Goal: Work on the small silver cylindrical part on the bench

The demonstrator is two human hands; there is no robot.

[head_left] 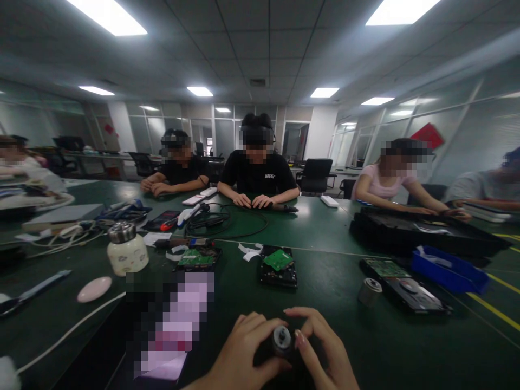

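Observation:
A small metal cylinder (281,341), which looks like a small motor, stands with its round end and dark central hub facing up. My left hand (246,352) grips it from the left, thumb and fingers curved around its side. On the other side is my right hand (323,346), its thumb and forefinger apart in a curve close to the cylinder; whether they touch it is hard to tell. A similar metal cylinder (370,292) stands on the green table to the right. Ahead lies an opened hard drive (279,273) with a loose green circuit board (278,260) on it.
At left are a phone-like pixelated screen (182,325), a cream jar (128,254) and a pink oval object (94,289). Another hard drive (410,287) and a blue bin (449,270) lie right. Several co-workers sit around the table; a cable (244,233) loops ahead.

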